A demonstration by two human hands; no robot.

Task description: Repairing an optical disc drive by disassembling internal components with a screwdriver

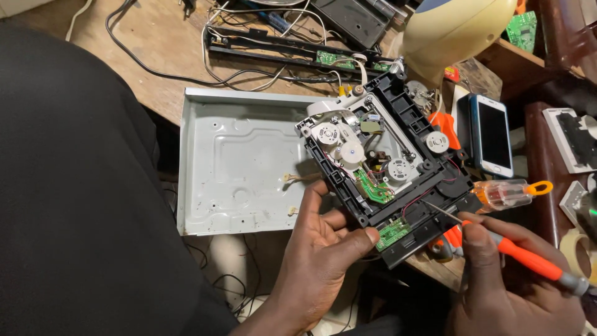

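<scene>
- Left hand (pixel 317 249) gripping black disc-drive mechanism (pixel 385 155) by its near edge (thumb beside a small green board (pixel 392 233)).
- Right hand (pixel 504 280) closed around orange screwdriver (pixel 497 246), tip touching mechanism's lower corner.
- Beyond the left hand, grey metal tray (pixel 230 168) on worktop (pixel 155 50).

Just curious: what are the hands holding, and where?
The left hand grips the black disc drive by its near edge; the right hand holds an orange screwdriver by its handle.

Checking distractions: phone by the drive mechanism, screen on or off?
Off. The phone lies face up on the bench, its screen uniformly black.
</scene>
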